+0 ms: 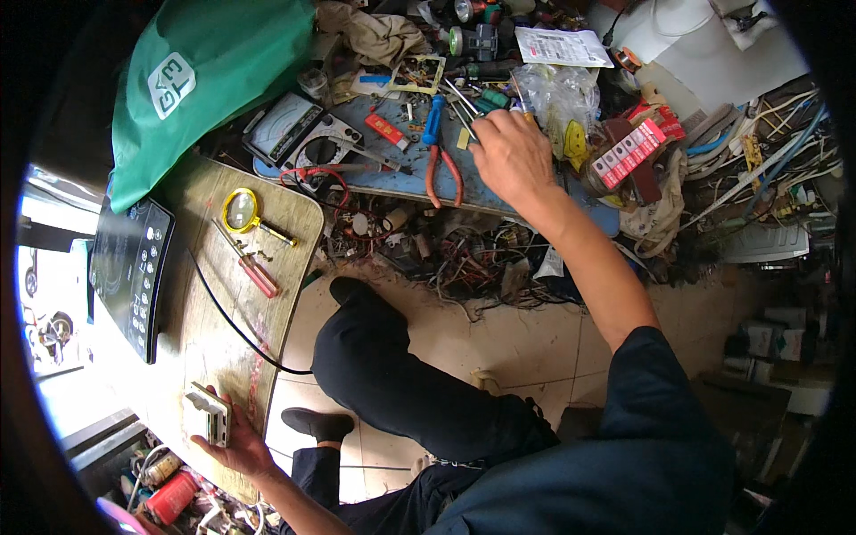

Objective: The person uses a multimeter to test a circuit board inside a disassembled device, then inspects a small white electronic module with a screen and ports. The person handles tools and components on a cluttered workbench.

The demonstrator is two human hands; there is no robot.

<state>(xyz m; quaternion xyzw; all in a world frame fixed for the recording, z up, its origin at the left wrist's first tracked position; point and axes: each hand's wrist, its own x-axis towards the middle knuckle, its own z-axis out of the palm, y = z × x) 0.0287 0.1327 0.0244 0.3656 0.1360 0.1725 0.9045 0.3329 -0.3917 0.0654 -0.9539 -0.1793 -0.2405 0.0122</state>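
My left hand (pixel 239 450) is wrapped round a small pale, box-shaped device (pixel 209 413) above the near end of the wooden table; what it is I cannot make out. My right hand (pixel 513 156) reaches over the cluttered blue bench, its fingers closed on a slim two-pronged metal tool (pixel 462 102) that looks like tweezers. Just left of that hand lie pliers with red handles (pixel 444 176) and a blue-handled screwdriver (pixel 433 120). A red box-shaped piece (pixel 386 130) and an analog multimeter (pixel 303 134) are farther left on the bench.
On the wooden table (pixel 192 294) are a yellow-rimmed magnifying glass (pixel 241 210), a red-handled tool (pixel 259 276), a black cable (pixel 227 316) and a black induction cooker (pixel 134 267). A green bag (pixel 214 71) hangs behind. Tangled wires and scrap (pixel 481 254) pile below the bench.
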